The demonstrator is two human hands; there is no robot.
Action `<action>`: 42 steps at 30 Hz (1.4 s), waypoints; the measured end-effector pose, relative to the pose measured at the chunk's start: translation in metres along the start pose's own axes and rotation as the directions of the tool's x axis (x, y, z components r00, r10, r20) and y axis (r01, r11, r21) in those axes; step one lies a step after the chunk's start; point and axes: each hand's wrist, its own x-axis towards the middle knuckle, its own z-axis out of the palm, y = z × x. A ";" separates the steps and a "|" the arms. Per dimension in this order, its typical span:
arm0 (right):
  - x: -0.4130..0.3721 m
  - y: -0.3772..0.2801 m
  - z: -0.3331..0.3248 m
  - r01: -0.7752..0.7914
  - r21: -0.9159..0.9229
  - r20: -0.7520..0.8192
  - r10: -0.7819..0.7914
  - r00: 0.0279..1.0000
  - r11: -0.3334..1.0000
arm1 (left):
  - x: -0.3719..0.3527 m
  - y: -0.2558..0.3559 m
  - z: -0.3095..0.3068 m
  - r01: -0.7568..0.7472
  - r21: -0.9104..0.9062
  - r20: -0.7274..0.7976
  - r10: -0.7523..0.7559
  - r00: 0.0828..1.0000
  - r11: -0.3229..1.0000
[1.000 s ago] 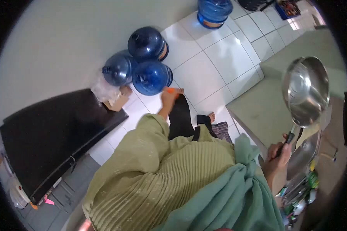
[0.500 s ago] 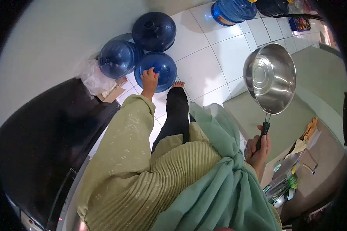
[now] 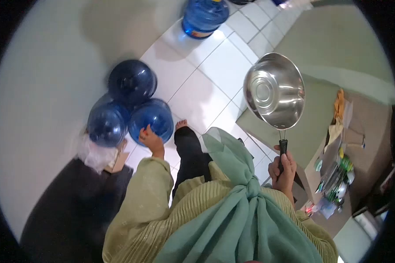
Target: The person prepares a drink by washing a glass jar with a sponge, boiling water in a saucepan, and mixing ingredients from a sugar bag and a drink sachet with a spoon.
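Observation:
My right hand [image 3: 284, 170] is wrapped round the black handle of a shiny steel pan [image 3: 274, 91], held out at the right with its hollow inside showing. At the left, my left hand [image 3: 150, 139] is over a blue water jug [image 3: 158, 117], its fingers bent; something small and reddish shows at the fingertips, too small to name. Two more blue jugs, a dark one [image 3: 131, 83] and a lighter one [image 3: 106, 125], stand against that jug.
Another blue jug [image 3: 202, 18] stands on the white tiled floor [image 3: 206, 94]. A plastic bag [image 3: 94, 153] and a cardboard box [image 3: 117, 161] lie at the left, beside a black surface [image 3: 74, 210]. Dishes and packets [image 3: 338, 179] lie on the right-hand counter.
The view has turned, so the jugs now appear lower and further left. The pan stays in my right hand, and my left hand is still over the nearest jug.

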 end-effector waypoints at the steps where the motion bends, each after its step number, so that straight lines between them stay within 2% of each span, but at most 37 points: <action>1: 0.001 0.002 -0.004 -0.012 -0.008 -0.009 0.012 1.000 1.000 | -0.002 -0.004 0.010 0.022 -0.001 -0.007 -0.022 1.000 1.000; 4: 0.004 0.010 -0.012 0.034 0.021 -0.064 -0.032 0.997 0.999 | 0.005 0.003 0.008 0.042 0.085 0.052 -0.047 0.998 0.996; 5: 0.004 0.011 -0.017 0.037 0.016 -0.058 -0.036 0.998 0.999 | 0.007 0.003 0.008 0.065 0.064 0.077 -0.070 0.995 0.996; 7: -0.006 0.013 -0.039 0.024 0.027 -0.012 -0.024 1.000 0.999 | 0.009 -0.001 0.006 -0.002 0.109 0.025 -0.001 1.000 0.994; 9: -0.024 0.033 -0.074 0.136 0.019 -0.027 -0.135 0.990 0.991 | 0.014 -0.030 0.017 -0.123 -0.107 0.134 0.137 0.981 0.987; 10: -0.030 0.045 -0.086 0.174 0.088 -0.060 -0.169 0.984 0.981 | 0.014 -0.046 0.013 -0.124 -0.161 0.196 0.155 0.968 0.979; 11: -0.037 0.053 -0.097 0.162 0.042 -0.102 -0.157 0.982 0.986 | 0.013 -0.039 -0.013 -0.178 -0.210 0.129 0.207 0.970 0.961; 13: -0.051 0.068 -0.117 0.157 0.015 -0.092 -0.155 0.984 0.987 | 0.025 -0.065 -0.016 -0.266 -0.220 0.304 0.326 0.895 0.938; 14: -0.058 0.077 -0.128 0.133 0.029 -0.084 -0.130 0.988 0.991 | 0.030 -0.065 -0.018 -0.266 -0.208 0.323 0.323 0.890 0.941; 16: -0.067 0.085 -0.143 0.058 0.026 -0.109 -0.055 0.993 0.998 | 0.034 -0.048 -0.021 -0.284 -0.056 0.480 0.276 0.833 0.957; 17: -0.068 0.088 -0.146 0.014 0.031 -0.118 -0.010 0.993 0.999 | 0.028 -0.043 -0.013 -0.279 -0.061 0.481 0.273 0.833 0.958; 19: -0.067 0.093 -0.150 -0.026 0.073 -0.093 0.033 0.995 0.997 | 0.015 -0.034 0.003 -0.191 0.135 0.280 0.147 0.949 0.972; 20: -0.065 0.096 -0.149 -0.061 0.085 -0.087 0.069 0.994 0.994 | 0.012 -0.030 0.004 -0.152 0.077 0.239 0.130 0.962 0.985; 21: -0.063 0.099 -0.146 -0.091 0.102 -0.081 0.099 0.992 0.991 | 0.010 -0.025 0.005 -0.162 0.080 0.244 0.138 0.960 0.983; 23: -0.056 0.100 -0.142 -0.106 0.095 -0.103 0.116 0.988 0.990 | 0.005 -0.009 0.002 -0.062 0.139 0.218 0.030 0.975 0.988; 24: -0.051 0.099 -0.136 -0.114 0.107 -0.089 0.124 0.988 0.988 | 0.003 -0.005 0.000 -0.070 0.134 0.225 0.038 0.974 0.988; 26: -0.045 0.096 -0.129 -0.120 0.142 -0.043 0.127 0.991 0.983 | 0.000 0.005 -0.007 -0.008 0.184 0.253 -0.039 0.967 0.983; 28: -0.036 0.093 -0.118 -0.112 0.135 -0.040 0.118 0.992 0.985 | 0.005 -0.007 -0.001 -0.117 0.212 0.286 0.053 0.957 0.970; 30: -0.029 0.087 -0.108 -0.105 0.105 0.005 0.105 0.994 0.989 | 0.006 -0.003 -0.006 -0.086 0.204 0.276 0.027 0.961 0.975; 31: -0.027 0.083 -0.106 -0.107 0.071 0.011 0.106 0.994 0.992 | 0.005 -0.002 -0.008 -0.102 0.195 0.269 0.047 0.962 0.975; 32: -0.026 0.080 -0.105 -0.103 0.069 0.017 0.102 0.995 0.992 | 0.007 -0.011 -0.003 -0.180 0.198 0.278 0.121 0.953 0.964; 33: -0.026 0.076 -0.104 -0.098 0.064 0.021 0.097 0.995 0.993 | 0.013 -0.022 0.007 -0.167 0.237 0.359 0.074 0.930 0.957; 34: -0.028 0.070 -0.102 -0.099 0.065 0.012 0.099 0.995 0.993 | 0.011 -0.031 0.016 -0.169 0.300 0.325 0.066 0.943 0.939; 35: -0.030 0.073 -0.110 -0.089 0.095 0.012 0.089 0.996 0.991 | 0.007 -0.033 0.015 -0.126 0.198 0.276 0.068 0.959 0.972; 36: -0.032 0.066 -0.115 -0.076 0.089 0.023 0.074 0.997 0.993 | 0.012 -0.022 0.003 -0.171 0.319 0.365 0.046 0.930 0.932; 37: -0.032 0.062 -0.120 -0.075 0.079 0.043 0.072 0.997 0.994 | 0.018 -0.002 -0.022 -0.197 0.300 0.444 0.046 0.895 0.934; 38: -0.031 0.062 -0.124 -0.063 0.083 0.040 0.060 0.997 0.995 | 0.026 -0.010 -0.018 -0.223 0.264 0.445 0.087 0.891 0.938; 40: -0.030 0.069 -0.126 -0.065 -0.022 0.009 0.065 0.998 0.998 | 0.042 -0.029 -0.017 -0.234 0.244 0.449 0.104 0.888 0.941; 42: -0.023 0.078 -0.118 -0.076 -0.007 0.003 0.076 0.997 0.997 | 0.053 -0.033 -0.002 -0.248 0.167 0.416 0.160 0.895 0.954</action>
